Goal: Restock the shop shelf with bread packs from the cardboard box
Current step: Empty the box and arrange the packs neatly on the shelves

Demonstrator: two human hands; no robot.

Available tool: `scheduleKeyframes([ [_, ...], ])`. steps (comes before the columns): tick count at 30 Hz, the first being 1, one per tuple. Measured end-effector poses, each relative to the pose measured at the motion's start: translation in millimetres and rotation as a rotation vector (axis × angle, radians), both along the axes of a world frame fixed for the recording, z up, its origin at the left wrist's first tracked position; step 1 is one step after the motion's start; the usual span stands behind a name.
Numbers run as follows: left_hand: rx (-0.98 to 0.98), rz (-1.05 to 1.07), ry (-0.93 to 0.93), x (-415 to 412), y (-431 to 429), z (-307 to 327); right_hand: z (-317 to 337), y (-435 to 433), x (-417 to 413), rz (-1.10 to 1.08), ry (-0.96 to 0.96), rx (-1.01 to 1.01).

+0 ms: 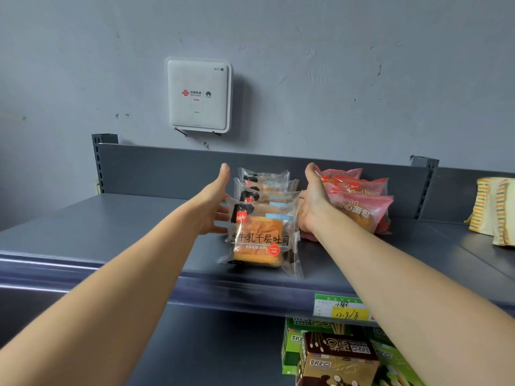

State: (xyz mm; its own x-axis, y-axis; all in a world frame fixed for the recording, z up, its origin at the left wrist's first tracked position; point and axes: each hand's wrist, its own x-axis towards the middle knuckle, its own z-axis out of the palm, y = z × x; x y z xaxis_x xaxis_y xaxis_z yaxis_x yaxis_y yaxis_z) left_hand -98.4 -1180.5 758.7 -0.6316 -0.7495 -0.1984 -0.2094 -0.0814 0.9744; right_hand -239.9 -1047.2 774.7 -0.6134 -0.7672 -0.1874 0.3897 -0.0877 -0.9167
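A row of clear bread packs (260,218) with golden toast inside stands on the dark grey top shelf (111,229), running from the front edge toward the back panel. My left hand (213,203) is spread open against the row's left side, fingers touching the packs. My right hand (312,203) is pressed flat against the row's right side, thumb up. Neither hand grips a pack. The cardboard box is out of view.
Pink red-bean bread packs (362,201) stand just right of my right hand. Striped yellow packs (493,210) sit at the far right. A white router (198,94) hangs on the wall. Green and brown snack boxes (337,358) fill the lower shelf under a price tag (341,307).
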Motion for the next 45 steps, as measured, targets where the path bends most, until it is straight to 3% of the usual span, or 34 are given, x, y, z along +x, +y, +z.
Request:
scheduleKeyframes([
  [4, -0.068, -0.046, -0.102, 14.6, 8.2, 5.4, -0.7, 6.0, -5.8, -0.050, 0.086, 0.133],
  [10, -0.138, -0.520, -0.048, 44.7, 18.9, -1.7, -3.3, 27.1, -5.5, 0.196, 0.234, 0.210],
  [13, -0.093, -0.595, -0.012, 48.9, 22.6, -6.7, -6.8, 38.5, -2.5, 0.341, 0.318, 0.156],
  [20, -0.182, -0.546, -0.020, 49.3, 47.3, -7.8, -16.7, 54.0, -3.0, 0.573, 0.510, 0.187],
  [31, -0.393, -0.281, 0.068, 41.3, 57.5, -21.4, -29.8, 51.4, 6.9, 0.358, 0.778, 0.153],
  [45, -0.271, -0.291, 0.066, 37.9, 56.4, -22.0, -29.1, 51.3, 10.7, 0.344, 0.737, 0.168],
])
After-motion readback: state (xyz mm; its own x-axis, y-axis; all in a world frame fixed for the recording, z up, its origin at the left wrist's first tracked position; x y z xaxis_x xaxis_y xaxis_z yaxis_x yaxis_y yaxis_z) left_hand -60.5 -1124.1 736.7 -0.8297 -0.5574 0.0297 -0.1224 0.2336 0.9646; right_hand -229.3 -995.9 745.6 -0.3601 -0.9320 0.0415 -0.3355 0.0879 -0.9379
